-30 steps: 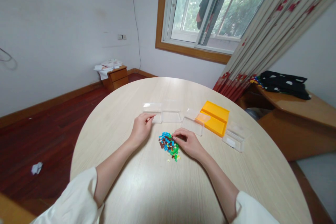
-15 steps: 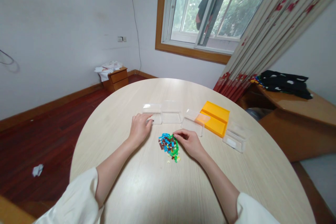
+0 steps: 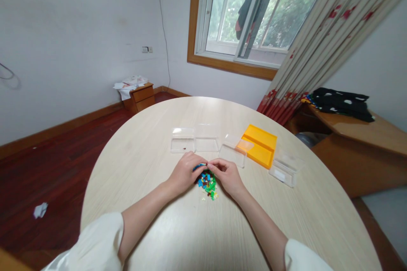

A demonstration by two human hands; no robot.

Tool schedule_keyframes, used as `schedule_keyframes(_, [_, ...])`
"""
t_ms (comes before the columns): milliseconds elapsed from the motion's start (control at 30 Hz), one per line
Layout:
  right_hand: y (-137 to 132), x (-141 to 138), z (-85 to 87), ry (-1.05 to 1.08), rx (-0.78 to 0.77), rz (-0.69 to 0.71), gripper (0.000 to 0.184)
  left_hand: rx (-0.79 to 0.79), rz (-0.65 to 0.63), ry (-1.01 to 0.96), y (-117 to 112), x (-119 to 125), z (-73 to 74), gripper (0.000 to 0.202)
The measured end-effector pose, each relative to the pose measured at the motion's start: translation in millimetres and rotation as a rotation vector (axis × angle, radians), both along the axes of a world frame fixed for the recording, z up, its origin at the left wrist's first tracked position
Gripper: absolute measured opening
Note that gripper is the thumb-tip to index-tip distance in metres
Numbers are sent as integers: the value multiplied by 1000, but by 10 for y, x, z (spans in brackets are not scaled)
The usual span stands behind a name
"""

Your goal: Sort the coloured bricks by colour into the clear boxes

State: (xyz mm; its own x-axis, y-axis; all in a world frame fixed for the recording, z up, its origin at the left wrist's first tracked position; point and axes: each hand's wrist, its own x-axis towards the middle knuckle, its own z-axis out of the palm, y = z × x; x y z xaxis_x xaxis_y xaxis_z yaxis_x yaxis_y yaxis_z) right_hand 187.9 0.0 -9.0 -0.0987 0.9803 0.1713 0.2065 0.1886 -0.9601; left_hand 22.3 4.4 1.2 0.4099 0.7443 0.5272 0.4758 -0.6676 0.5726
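A small heap of tiny coloured bricks (image 3: 208,185), blue, brown, green and yellow, lies on the round pale wooden table (image 3: 159,152). My left hand (image 3: 186,171) rests over the heap's left side, fingers curled down onto the pieces. My right hand (image 3: 226,174) sits at the heap's right side, its fingertips pinched together and meeting the left hand's fingertips above the bricks. What either pinch holds is too small to make out. Behind the hands stands a clear plastic box (image 3: 182,145) with one small dark piece inside.
More clear boxes (image 3: 207,144) (image 3: 233,152) (image 3: 284,170) and a yellow tray (image 3: 261,146) line the table beyond the heap. A wooden desk with dark cloth (image 3: 341,102) is at the right. A small cabinet (image 3: 140,94) stands by the wall.
My left hand has drawn back from the clear box to the brick heap. A small dark piece now lies in that box. My right hand stayed at the heap.
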Motion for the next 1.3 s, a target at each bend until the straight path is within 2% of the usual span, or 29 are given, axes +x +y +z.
schedule_keyframes(200, [9,51,24,-37,21,41,25,35,67,-73,45,-40,-28,11])
schedule_keyframes(333, [25,111,11,-150,53,89,20,47,307,-60,182,-210,1,8])
schedule_keyframes(467, [26,139,15,-230,98,169,15,25,511,69,330,-396,17,9])
schedule_keyframes(700, [27,127,33,-247,95,189,10,-2,549,164,410,-436,-84,13])
schedule_keyframes(900, [39,124,24,-155,-12,141,13,89,468,56,385,-403,-92,13])
schedule_keyframes(1000, [48,115,23,-23,-106,65,20,155,329,0,311,-337,-58,12])
schedule_keyframes(1133, [52,85,30,128,-122,-77,25,175,116,0,170,-194,-29,11])
schedule_keyframes(1300, [18,3,40,207,-122,-108,29,116,-14,47,48,-39,-33,14])
